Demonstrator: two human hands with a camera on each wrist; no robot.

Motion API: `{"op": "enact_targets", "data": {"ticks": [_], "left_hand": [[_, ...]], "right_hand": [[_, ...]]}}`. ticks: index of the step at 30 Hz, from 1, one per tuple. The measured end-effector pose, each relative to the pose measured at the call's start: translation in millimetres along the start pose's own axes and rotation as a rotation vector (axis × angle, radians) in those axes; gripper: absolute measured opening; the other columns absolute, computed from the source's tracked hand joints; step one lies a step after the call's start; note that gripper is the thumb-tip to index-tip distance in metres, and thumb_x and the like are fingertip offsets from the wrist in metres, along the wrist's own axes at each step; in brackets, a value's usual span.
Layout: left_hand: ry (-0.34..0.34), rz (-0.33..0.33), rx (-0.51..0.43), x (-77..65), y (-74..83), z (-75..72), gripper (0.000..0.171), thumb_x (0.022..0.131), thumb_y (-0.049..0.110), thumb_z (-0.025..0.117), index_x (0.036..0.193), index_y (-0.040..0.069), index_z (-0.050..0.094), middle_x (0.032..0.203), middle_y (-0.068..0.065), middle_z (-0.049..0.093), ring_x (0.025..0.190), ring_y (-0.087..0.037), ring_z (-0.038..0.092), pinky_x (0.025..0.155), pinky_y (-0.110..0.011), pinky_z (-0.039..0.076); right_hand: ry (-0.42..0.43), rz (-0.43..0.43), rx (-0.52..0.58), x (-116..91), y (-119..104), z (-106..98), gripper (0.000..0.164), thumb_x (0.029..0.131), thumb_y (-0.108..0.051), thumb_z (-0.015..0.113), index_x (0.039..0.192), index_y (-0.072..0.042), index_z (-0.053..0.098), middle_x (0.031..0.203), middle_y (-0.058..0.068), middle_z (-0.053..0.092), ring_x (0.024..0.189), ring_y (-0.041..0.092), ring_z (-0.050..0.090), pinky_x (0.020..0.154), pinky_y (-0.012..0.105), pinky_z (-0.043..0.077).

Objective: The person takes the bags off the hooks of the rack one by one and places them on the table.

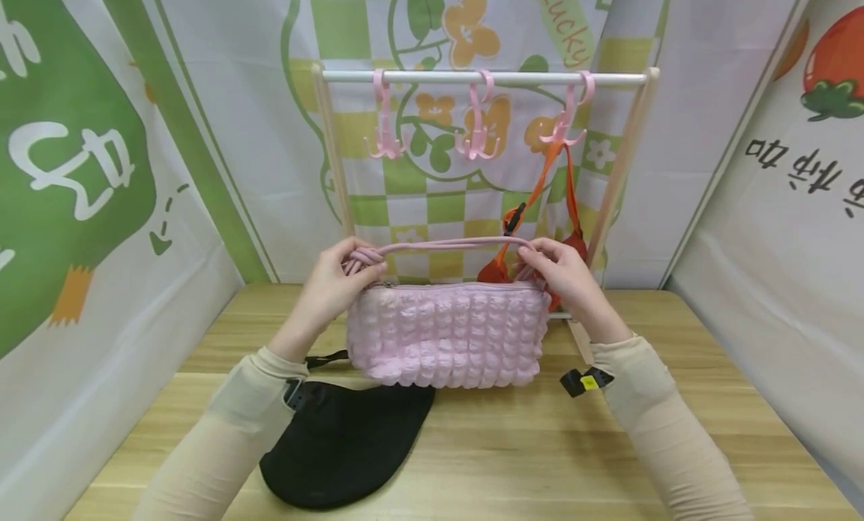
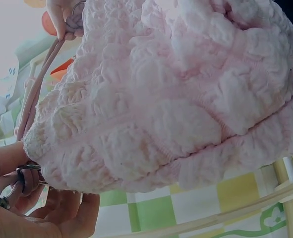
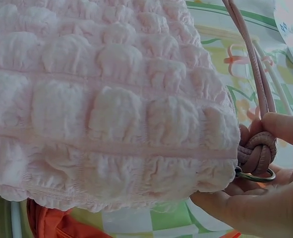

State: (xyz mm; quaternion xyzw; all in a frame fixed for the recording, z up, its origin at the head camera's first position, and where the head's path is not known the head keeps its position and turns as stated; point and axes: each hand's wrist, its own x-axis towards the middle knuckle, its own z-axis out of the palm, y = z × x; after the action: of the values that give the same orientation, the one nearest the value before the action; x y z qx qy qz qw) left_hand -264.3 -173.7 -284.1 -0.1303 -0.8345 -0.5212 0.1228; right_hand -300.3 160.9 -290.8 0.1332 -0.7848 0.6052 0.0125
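A pink puffy handbag (image 1: 448,337) hangs over the table between both hands, its thin cord strap (image 1: 452,244) stretched across the top. My left hand (image 1: 337,281) grips the knotted strap end at the bag's left top corner. At the opposite corner my right hand (image 1: 563,273) pinches the strap between thumb and fingers. In the right wrist view a braided knot (image 3: 259,151) and a metal ring (image 3: 255,176) join strap to bag, beside the right fingers. The left wrist view has the bag's puffed side filling most of the picture.
Behind the bag stands a rack with a metal bar (image 1: 432,77) and wooden posts, carrying three pink hooks (image 1: 478,124). An orange bag (image 1: 496,270) hangs from the right hook by its strap. A black cap-like item (image 1: 344,446) lies on the wooden table (image 1: 513,446) at front left.
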Motion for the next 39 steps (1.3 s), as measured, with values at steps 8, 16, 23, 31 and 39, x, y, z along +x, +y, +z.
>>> {"op": "enact_targets", "data": {"ticks": [8,16,23,31,39], "left_hand": [[-0.007,-0.008,-0.060,-2.7,-2.2,2.2,0.023,0.086,0.011,0.068,0.106,0.002,0.062,0.098,-0.012,0.064,0.080,-0.015,0.060,0.072,-0.020,0.054],[-0.014,-0.017,-0.064,-5.1,-0.9,3.1,0.023,0.086,0.014,0.069,0.105,0.003,0.062,0.097,-0.010,0.063,0.082,-0.016,0.058,0.071,-0.020,0.053],[-0.020,-0.036,-0.027,-7.3,1.4,4.3,0.022,0.087,0.018,0.068,0.105,0.006,0.063,0.096,-0.009,0.062,0.081,-0.018,0.054,0.068,-0.021,0.050],[-0.023,-0.034,-0.085,-9.7,0.1,6.3,0.022,0.087,0.017,0.068,0.105,0.004,0.063,0.097,-0.010,0.061,0.081,-0.017,0.057,0.070,-0.021,0.053],[-0.031,-0.055,-0.216,-10.4,-5.0,8.3,0.026,0.088,0.013,0.067,0.108,-0.002,0.060,0.101,-0.008,0.060,0.086,-0.015,0.061,0.076,-0.020,0.054]], "right_hand": [[-0.043,0.028,-0.026,-3,1,-2,0.021,0.097,-0.029,0.053,0.098,-0.009,0.056,0.082,-0.008,0.064,0.075,0.010,0.059,0.056,0.020,0.044],[-0.100,0.042,-0.001,-5,3,-9,0.020,0.097,-0.030,0.054,0.095,-0.010,0.055,0.084,-0.007,0.063,0.078,0.010,0.060,0.058,0.020,0.046],[-0.166,0.035,0.060,-9,3,-13,0.019,0.097,-0.030,0.054,0.094,-0.011,0.056,0.084,-0.006,0.062,0.077,0.010,0.061,0.056,0.019,0.045],[-0.203,0.050,0.124,-10,5,-16,0.018,0.098,-0.028,0.052,0.094,-0.011,0.056,0.086,-0.005,0.061,0.079,0.010,0.061,0.061,0.021,0.048],[-0.232,0.117,0.147,-10,6,-15,0.013,0.099,-0.022,0.051,0.096,-0.010,0.055,0.084,-0.003,0.061,0.079,0.009,0.060,0.063,0.023,0.049]]}}
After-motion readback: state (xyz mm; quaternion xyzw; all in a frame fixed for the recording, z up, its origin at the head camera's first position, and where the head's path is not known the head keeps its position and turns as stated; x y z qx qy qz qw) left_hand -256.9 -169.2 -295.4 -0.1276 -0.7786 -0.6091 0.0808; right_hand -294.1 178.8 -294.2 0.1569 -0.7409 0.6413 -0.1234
